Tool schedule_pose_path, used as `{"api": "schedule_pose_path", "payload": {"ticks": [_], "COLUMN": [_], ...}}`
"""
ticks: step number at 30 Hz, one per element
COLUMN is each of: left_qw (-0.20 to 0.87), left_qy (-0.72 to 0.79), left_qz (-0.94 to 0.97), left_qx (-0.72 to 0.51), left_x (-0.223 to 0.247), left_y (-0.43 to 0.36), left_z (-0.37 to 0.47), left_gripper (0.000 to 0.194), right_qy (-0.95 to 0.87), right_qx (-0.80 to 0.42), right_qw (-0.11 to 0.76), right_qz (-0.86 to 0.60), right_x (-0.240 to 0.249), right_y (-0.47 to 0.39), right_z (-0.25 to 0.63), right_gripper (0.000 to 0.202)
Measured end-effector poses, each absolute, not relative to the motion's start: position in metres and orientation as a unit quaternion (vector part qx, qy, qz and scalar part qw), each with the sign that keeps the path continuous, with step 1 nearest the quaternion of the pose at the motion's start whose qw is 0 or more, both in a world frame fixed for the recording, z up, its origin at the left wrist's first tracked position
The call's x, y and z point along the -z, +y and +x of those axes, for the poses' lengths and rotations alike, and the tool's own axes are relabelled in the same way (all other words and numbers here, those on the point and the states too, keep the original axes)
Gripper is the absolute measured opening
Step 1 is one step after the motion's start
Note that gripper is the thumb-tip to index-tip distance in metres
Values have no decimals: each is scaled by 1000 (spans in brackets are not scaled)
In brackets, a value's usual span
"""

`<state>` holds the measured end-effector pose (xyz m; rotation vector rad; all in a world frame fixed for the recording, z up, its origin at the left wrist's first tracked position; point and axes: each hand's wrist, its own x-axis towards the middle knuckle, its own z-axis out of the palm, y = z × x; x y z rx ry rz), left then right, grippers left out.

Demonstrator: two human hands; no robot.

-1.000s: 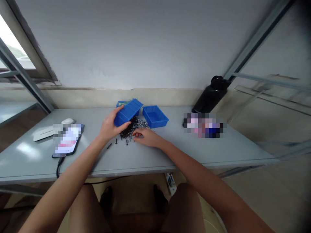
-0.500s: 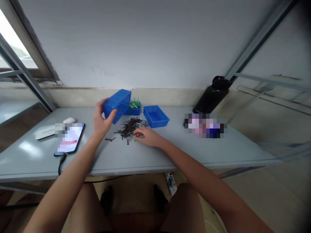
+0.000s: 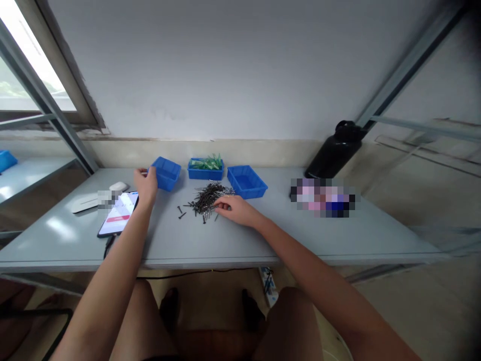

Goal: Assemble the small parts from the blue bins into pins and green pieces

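Note:
My left hand (image 3: pixel 146 185) grips the left edge of a blue bin (image 3: pixel 166 173), which is tilted with its open side toward me and shows nothing inside. A heap of dark and silver screws (image 3: pixel 209 198) lies on the grey table, with a few loose ones to its left. At the heap's right front edge rests my right hand (image 3: pixel 236 209), fingers curled together; what they hold, if anything, is too small to make out. Behind the heap, a blue tray (image 3: pixel 206 175) holds green items (image 3: pixel 208 163). Another blue tray (image 3: pixel 247 183), right of it, looks empty.
A phone (image 3: pixel 118 214) with a cable and a white device (image 3: pixel 87 202) lie at the left, near a small white case (image 3: pixel 118 187). A black bottle (image 3: pixel 334 150) leans at the back right, behind a pixelated object (image 3: pixel 321 197). The table's front edge (image 3: pixel 210 262) runs below my forearms.
My left hand has moved left and lowered the blue bin, turning its open side toward me. The tray of green items is now uncovered. My right hand stays beside the heap.

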<state>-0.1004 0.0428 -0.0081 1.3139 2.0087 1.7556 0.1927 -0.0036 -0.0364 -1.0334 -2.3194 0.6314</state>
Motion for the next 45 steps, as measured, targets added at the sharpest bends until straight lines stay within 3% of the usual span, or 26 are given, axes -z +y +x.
{"api": "schedule_pose_path", "payload": {"ticks": [6,11,16,20,25,28,32,37,45], "left_qw": [94,117,94,78,-39,-33,-8,1,10], "left_qy": [760,795,775,742,653,605,587,571,565], "left_qz": [469,476,514,549,582,608,632,643,644], "left_qx": [-439,-357,-354,-377,-482,-514,-507,-510,-516], "left_x": [6,5,16,23,17,13,14,14,13], "left_y": [35,34,39,42,37,33,33,32,29], "left_z": [-101,-106,-111,-106,-90,-86,-85,-83,-81], "left_gripper": [33,40,44,40,50,39,27,25,24], "right_qy": [-829,-827,-825,-843,-849,-843,-836,-846,-859], "right_qx": [-222,-214,-137,-51,52,54,70,134,113], "right_qw": [344,361,388,330,164,95,88,158,82], "right_qz": [-381,-374,-388,-422,-499,-527,-538,-490,-492], "right_x": [29,30,21,1,-20,-22,-16,-10,-2], "right_y": [-3,-3,2,27,77,98,100,94,96], "right_z": [198,200,202,190,152,133,122,125,112], "right_gripper": [16,15,19,22,31,32,33,34,33]}}
